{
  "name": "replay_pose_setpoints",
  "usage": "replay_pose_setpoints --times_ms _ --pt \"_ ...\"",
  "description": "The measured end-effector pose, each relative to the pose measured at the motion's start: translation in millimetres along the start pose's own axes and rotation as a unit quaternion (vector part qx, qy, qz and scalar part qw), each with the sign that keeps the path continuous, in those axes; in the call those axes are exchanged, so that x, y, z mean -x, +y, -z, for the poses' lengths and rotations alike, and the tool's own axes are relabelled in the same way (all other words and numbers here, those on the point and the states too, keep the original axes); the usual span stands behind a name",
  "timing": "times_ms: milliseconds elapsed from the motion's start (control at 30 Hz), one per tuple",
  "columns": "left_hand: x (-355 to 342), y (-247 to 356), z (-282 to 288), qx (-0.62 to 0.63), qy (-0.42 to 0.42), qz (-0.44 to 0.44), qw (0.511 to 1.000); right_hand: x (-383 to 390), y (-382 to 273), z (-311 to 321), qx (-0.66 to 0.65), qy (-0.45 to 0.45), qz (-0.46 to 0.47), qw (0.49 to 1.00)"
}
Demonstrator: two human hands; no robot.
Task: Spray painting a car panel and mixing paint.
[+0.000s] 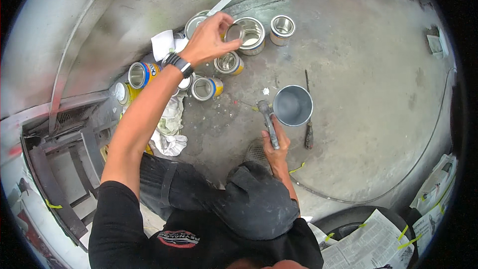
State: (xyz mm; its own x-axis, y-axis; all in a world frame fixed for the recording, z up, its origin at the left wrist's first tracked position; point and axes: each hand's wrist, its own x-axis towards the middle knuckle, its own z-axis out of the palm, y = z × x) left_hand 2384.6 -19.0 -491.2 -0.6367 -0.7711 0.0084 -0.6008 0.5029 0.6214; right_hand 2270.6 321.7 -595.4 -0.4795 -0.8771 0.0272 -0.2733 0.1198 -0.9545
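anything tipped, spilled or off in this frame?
Yes. Several small cans by the crumpled rags lie on their sides, open mouths showing. White flecks dot the concrete floor. The left hand holds a round lid.

Counting the round metal tins first: seven open ones show on the concrete floor (358,69). Three stand upright at the top, a silver tin under the stir stick (195,23), a wider tin with pale paint inside (251,35), and a small empty silver tin (283,29). Four lie tipped: a yellow-banded tin (229,63), a blue-and-yellow tin (206,88), another blue-and-yellow tin (142,74), and a yellow tin at the edge (122,92). More may hide under the arm. One round metal lid (234,33). One grey spray-gun cup (293,105). One dark-handled screwdriver (308,119). One flat white stir stick (222,3). Two white rags: one (163,44), two (169,129).
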Motion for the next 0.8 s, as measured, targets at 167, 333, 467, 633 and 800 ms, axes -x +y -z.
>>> replay_pose_setpoints --times_ms 167,333,467,633,800 --pt "-27 22 -8 -0.056 -0.019 -0.068 0.996 0 6 -2 0.012 0.002 0.025 1.000" --pt "-32 20 -25 -0.092 0.009 -0.095 0.991 -1 6 1 0.008 0.013 0.020 1.000" --pt "-54 38 -58 -0.102 0.025 -0.122 0.987 0 9 5 0.014 0.008 -0.006 1.000" --pt "-84 48 -95 -0.182 0.035 -0.126 0.975 1 4 7 0.011 0.001 0.003 1.000" --pt "-80 41 -100 -0.171 0.045 -0.094 0.980 5 -1 10 0.006 0.010 -0.026 1.000"
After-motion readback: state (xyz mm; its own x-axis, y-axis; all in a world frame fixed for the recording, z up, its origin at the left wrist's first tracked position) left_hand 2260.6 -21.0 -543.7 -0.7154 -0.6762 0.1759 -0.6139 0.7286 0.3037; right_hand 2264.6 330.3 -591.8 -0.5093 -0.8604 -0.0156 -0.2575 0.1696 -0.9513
